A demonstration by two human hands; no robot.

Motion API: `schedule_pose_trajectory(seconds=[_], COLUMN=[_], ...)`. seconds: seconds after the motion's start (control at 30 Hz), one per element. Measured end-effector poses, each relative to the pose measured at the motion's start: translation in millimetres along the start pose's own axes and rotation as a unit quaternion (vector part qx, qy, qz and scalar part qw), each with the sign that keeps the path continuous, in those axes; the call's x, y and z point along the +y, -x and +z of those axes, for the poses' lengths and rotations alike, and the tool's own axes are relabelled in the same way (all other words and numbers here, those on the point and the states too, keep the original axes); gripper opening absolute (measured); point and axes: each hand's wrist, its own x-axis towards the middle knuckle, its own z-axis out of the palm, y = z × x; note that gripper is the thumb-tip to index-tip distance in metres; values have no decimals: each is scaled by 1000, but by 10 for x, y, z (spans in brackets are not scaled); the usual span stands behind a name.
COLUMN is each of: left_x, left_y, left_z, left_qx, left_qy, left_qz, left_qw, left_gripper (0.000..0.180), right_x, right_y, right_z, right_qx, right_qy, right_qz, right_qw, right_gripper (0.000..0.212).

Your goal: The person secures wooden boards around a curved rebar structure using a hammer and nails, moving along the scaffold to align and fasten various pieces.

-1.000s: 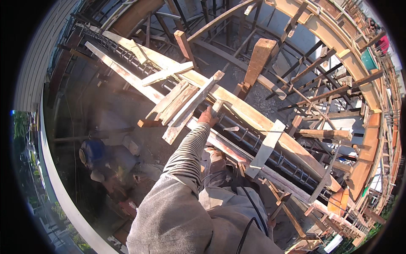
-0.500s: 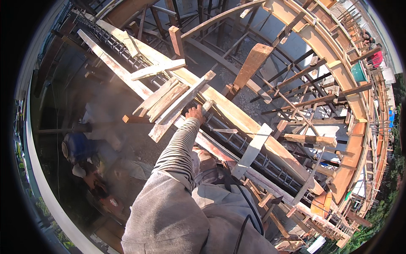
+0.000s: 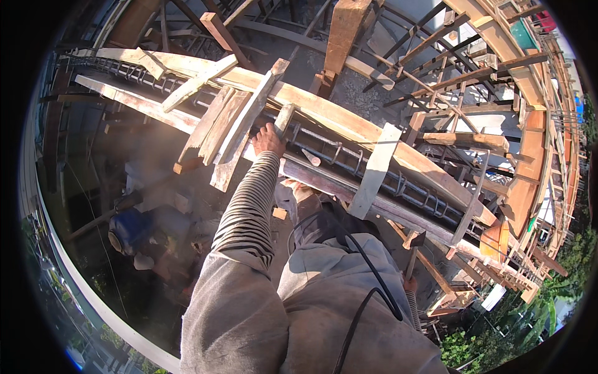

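My left hand (image 3: 268, 139), in a striped sleeve, is closed at the edge of a long timber form, its fingers curled against a short wooden block (image 3: 284, 118) set across the form. Beside it several rough planks (image 3: 227, 124) lie crosswise. Reinforcing bars with stirrups (image 3: 398, 184) run inside the form, and a small wooden stick (image 3: 311, 157) lies above them. A pale crosspiece (image 3: 375, 171) spans the form farther right. My right hand (image 3: 410, 285), low beside my body and partly covered by my clothing, is closed round the handle of a hammer (image 3: 417, 242) with a dark head.
A thick upright timber (image 3: 344, 40) stands beyond the form. Curved formwork (image 3: 526, 177) with many braces bends round the right. Below left, in shade, are a blue rounded object (image 3: 131, 230) and what looks like a person (image 3: 165, 265). A black cable (image 3: 380, 274) hangs across my front.
The view has shifted, so the form sits higher and farther left. The small stick has turned and lies at another angle. My right hand and more of the hammer have come into sight.
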Motion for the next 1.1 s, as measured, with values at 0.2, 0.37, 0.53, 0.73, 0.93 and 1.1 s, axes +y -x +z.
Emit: schedule_pose_trajectory(seconds=[0.2,0.37,0.53,0.73,0.93,1.1], left_x=[-76,-448,-477,-1234,-1063,-705], left_y=[218,668,1352,1590,1705,1440], left_z=[-169,-113,177,1605,1668,1113], left_qx=[33,178,49,-514,-283,-187], left_qy=[47,109,156,168,212,311], left_qz=[35,47,-88,-98,-107,-140], left_qw=[998,977,983,835,929,921], left_gripper=[80,71,60,71,65,51], right_x=[722,460,234,33,142,-69], right_y=[-312,-284,-423,-544,-612,-442], right_z=[126,23,22,108,325,292], right_qx=[16,-32,-24,-24,-11,29], right_qy=[170,67,115,153,118,76], right_qz=[-82,-91,-76,-91,-93,-21], right_qw=[982,993,990,984,989,996], right_gripper=[46,46,50,57,64,67])
